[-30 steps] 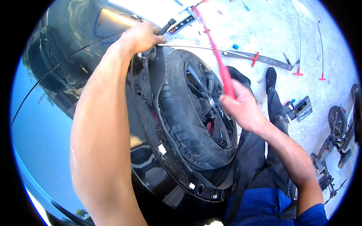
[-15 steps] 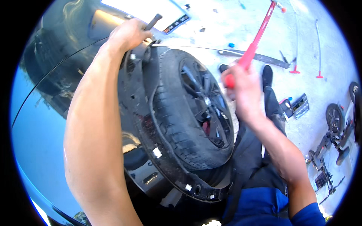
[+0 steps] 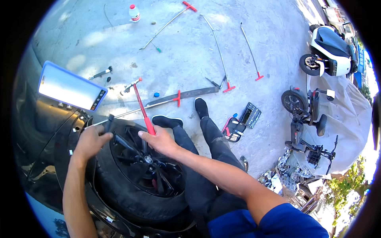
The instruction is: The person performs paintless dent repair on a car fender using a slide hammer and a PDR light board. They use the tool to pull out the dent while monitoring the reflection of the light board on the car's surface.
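Observation:
My right hand (image 3: 162, 142) grips a hammer by its red handle (image 3: 143, 109); its small metal head points away from me, over the floor. My left hand (image 3: 90, 142) is closed around a short dark rod with a wider end (image 3: 109, 122), held at the fender edge (image 3: 81, 123) above the tyre. A long thin metal rod with a red T-handle (image 3: 158, 103) runs out from beside my left hand. Below both hands is the car wheel (image 3: 145, 162), with black spokes and a dark tyre (image 3: 115, 190).
A light panel with a blue rim (image 3: 71, 85) lies by the car at left. T-handled rods (image 3: 216, 47) and a red-capped bottle (image 3: 134, 14) are on the concrete. At right are a tool case (image 3: 251, 115), a folding scooter (image 3: 305, 119) and a white scooter (image 3: 331, 49).
The view has swung toward the floor on the right. The hammer, raised close before, now sits lower and farther left, nearer my left hand. Both hands keep their holds.

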`<state>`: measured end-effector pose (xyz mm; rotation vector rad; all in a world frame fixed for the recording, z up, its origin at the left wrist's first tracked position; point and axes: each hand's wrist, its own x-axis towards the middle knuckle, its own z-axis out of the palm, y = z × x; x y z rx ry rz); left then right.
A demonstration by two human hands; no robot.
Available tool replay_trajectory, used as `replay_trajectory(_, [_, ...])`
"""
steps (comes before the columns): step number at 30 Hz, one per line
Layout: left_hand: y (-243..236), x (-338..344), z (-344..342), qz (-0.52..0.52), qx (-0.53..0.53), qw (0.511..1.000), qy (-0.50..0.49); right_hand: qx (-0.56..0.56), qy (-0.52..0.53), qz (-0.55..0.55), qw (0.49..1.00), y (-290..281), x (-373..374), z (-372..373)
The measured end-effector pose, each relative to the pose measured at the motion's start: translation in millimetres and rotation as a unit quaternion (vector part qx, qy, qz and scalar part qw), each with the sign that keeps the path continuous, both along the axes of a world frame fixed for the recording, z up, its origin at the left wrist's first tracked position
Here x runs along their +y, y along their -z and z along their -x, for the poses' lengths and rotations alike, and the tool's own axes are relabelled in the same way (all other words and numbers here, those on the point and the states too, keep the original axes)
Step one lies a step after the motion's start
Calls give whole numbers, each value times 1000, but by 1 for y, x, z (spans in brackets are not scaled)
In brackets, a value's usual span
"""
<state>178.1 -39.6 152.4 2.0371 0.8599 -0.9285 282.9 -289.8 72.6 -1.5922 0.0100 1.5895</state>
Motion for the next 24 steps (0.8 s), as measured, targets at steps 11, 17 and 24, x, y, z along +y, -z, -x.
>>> replay_trajectory(11, [72, -218, -51, 65, -30, 993, -95, 22, -78, 110, 991, 71, -64, -106])
replay_trajectory(17, [102, -374, 0, 87, -13, 987, -133, -320, -267, 320, 851, 192, -108, -230])
replay_trajectory(24, [119, -460, 5, 19, -3, 962, -273, -340, -326, 354, 808, 308, -130, -335])
